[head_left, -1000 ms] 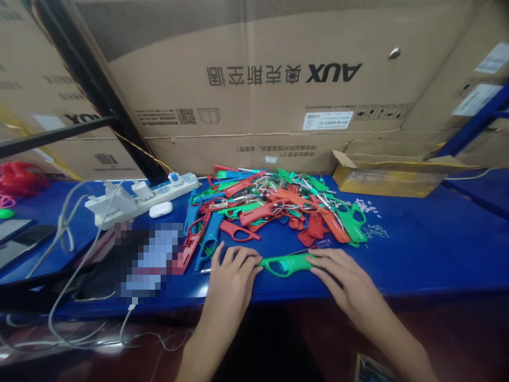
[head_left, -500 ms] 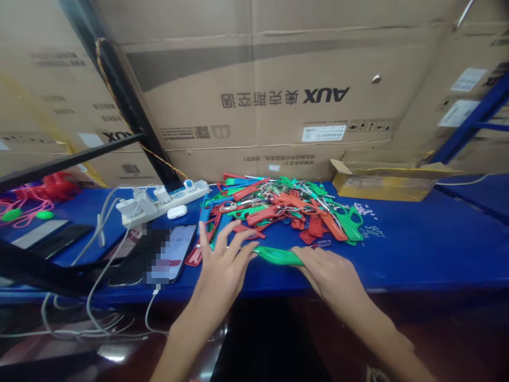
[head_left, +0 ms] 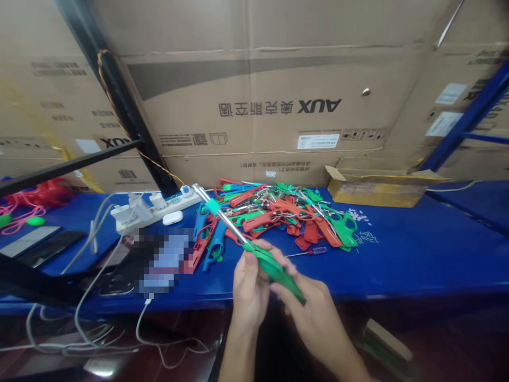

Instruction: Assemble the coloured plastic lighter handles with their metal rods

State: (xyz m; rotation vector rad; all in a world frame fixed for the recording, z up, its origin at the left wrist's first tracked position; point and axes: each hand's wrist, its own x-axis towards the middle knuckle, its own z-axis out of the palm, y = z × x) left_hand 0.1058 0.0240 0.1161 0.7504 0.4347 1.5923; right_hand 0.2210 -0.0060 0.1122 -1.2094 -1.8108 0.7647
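Note:
A long-nosed lighter (head_left: 278, 269) with a green handle is held in front of me, its metal tube slanting up and to the left. Around the front of the handle my left hand (head_left: 250, 292) is closed, thumb on top. My right hand (head_left: 314, 307) grips the rear end of the same handle. Beyond them lies a heap of lighter parts (head_left: 274, 215): red, green and blue handle shells with metal tubes. A screwdriver (head_left: 318, 250) with a purple handle rests at the heap's near edge. Small screws (head_left: 369, 237) and pale pink bits (head_left: 359, 216) lie to the right.
A white power strip (head_left: 169, 206) with chargers, an earbud case (head_left: 173, 218) and phones (head_left: 169, 262) with cables are on the left. An opened yellow carton (head_left: 374, 193) stands at the back right. A black post (head_left: 131, 116) rises on the left before large cardboard boxes (head_left: 254, 79).
The lighter has turned so its tube points up and left. My left hand, spread near the tube before, has moved right and closed on the handle; my right hand has shifted lower.

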